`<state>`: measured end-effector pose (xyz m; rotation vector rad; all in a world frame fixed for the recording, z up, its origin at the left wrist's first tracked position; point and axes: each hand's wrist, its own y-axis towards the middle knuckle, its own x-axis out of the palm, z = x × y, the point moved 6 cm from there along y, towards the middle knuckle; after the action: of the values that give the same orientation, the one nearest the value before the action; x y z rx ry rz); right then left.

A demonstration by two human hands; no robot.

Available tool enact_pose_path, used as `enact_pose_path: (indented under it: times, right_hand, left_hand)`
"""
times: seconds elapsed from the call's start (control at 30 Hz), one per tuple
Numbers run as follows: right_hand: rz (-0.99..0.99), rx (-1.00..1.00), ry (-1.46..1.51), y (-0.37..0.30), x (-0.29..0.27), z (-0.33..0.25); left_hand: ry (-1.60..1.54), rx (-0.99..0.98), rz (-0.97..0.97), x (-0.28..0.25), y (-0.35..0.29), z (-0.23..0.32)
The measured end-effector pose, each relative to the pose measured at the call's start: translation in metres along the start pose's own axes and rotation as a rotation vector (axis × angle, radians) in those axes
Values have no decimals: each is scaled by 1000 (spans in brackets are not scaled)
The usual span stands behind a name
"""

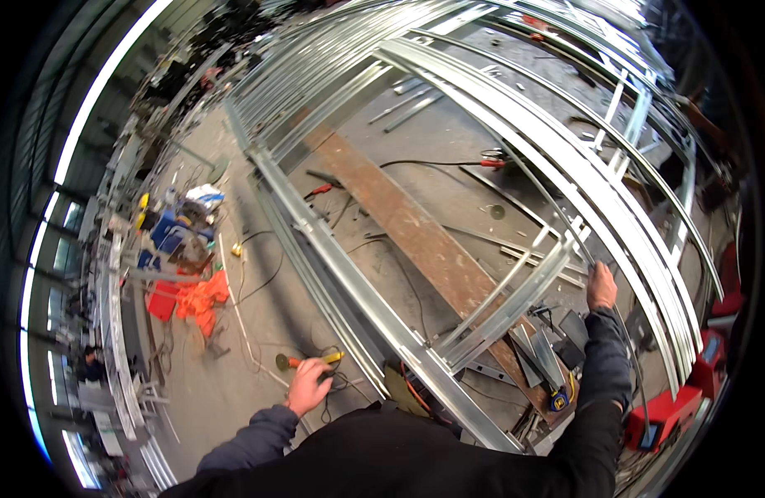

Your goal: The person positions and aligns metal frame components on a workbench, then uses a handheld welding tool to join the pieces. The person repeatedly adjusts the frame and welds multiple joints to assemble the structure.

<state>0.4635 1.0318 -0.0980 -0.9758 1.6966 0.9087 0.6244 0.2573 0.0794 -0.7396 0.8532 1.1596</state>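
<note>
Left hand (308,386) clamped on yellow-handled angle grinder (304,360); right hand (601,286) gripping galvanized steel frame rail (515,158) above rusty beam (416,236).

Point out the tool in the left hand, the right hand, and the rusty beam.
Yellow-handled tool (309,360): head view, on its handle, gripped by the left hand (308,388).
Right hand (601,286): head view, back of hand, on the metal frame (515,303).
Rusty beam (416,232): head view, mid-length.

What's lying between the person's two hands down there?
In the head view, galvanized steel frame rails run between the left hand, holding a yellow-handled tool, and the right hand on the frame; a rusty steel beam lies beneath.
</note>
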Motion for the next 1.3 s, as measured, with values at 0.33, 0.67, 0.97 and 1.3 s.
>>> enact_pose_path:
  times: [0.33,0.67,0.97,1.3]
  right_hand:
    - [-488,155,701,-192,-95,-39]
    - [-605,255,690,-363,-187,-139]
    - [-589,207,466,-398,-163,-161]
    - [-578,174,305,-389,-135,-185]
  left_hand:
    - [-206,226,228,21,202,83]
    - [331,1009,164,-25,239,154]
    - [123,996,-65,24,207,80]
    - [128,906,-145,56,210,26]
